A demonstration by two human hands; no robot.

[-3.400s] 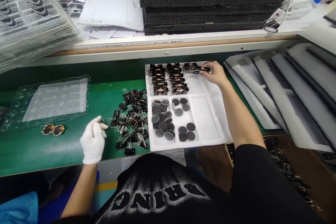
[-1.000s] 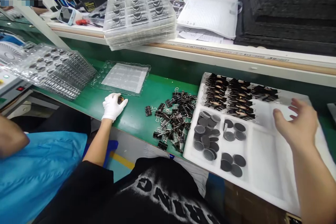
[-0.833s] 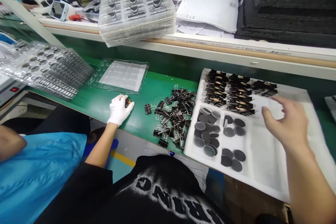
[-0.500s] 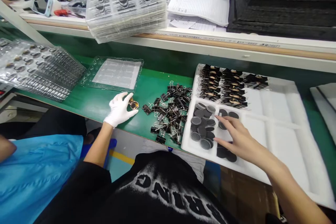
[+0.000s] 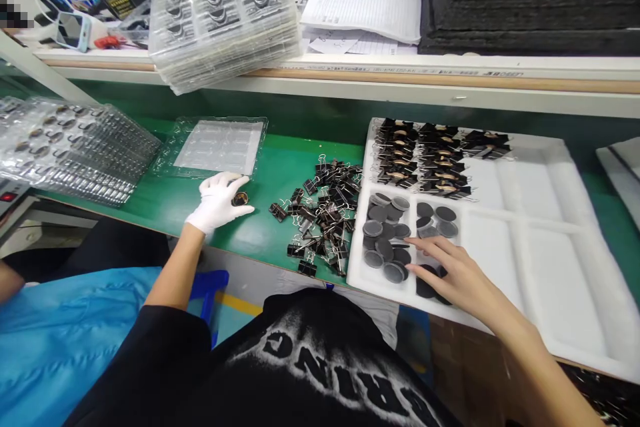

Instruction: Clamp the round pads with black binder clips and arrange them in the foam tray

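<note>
My left hand (image 5: 219,203), in a white glove, is curled around a small round gold-and-black piece (image 5: 240,199) just above the green bench top. Bare, my right hand (image 5: 445,267) reaches over the white foam tray (image 5: 493,247) with thumb and forefinger apart. Its fingertips are at the edge of a pile of grey round discs (image 5: 385,250); whether they touch one I cannot tell. More dark discs (image 5: 436,213) lie in the neighbouring compartment, partly under this hand. Between my hands is a heap of black binder clips (image 5: 327,213).
Clipped pieces (image 5: 420,157) stand in rows along the tray's back. A clear blister tray (image 5: 220,147) with a white sheet lies behind my left hand. Stacked trays (image 5: 75,147) lean at left; another stack (image 5: 225,20) overhangs the shelf. A person in blue (image 5: 75,333) sits at left.
My left hand has shifted slightly left with the round piece, now further inside its fingers. The right hand has moved slightly down, uncovering more discs. The whole view has shifted a little.
</note>
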